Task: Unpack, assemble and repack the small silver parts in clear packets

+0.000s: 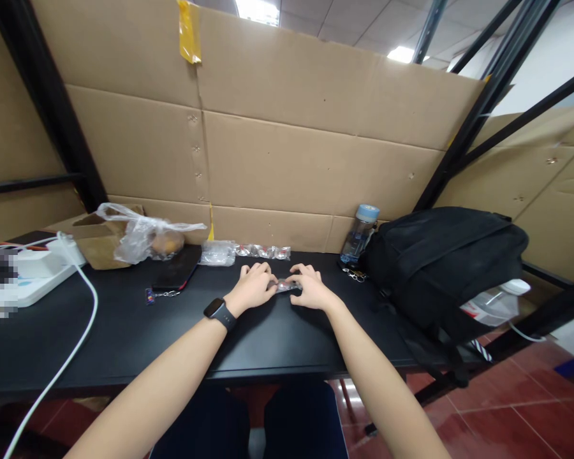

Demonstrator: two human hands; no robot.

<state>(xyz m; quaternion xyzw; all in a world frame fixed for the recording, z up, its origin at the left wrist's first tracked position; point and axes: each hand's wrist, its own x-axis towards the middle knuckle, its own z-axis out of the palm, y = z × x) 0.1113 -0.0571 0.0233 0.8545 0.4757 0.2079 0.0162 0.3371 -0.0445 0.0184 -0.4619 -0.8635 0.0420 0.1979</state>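
A small clear plastic packet (283, 286) with something reddish inside lies at the middle of the black table. My left hand (251, 286), with a dark watch on its wrist, pinches the packet's left end between thumb and fingers. From the other side, my right hand (312, 288) has its curved fingers and thumb on the right end. Just beyond my hands, a row of similar silvery packets (263, 251) lies along the cardboard wall. Beside that row sits a stack of clear plastic wrappers (218, 253). What exactly the packet contains is too small to tell.
To the left are a dark flat case (176, 268) with a keychain, a tied plastic bag (146, 239), a cardboard box (100, 242) and a white power strip (43, 280) with a cable. A water bottle (358, 236) and black backpack (444, 268) stand right.
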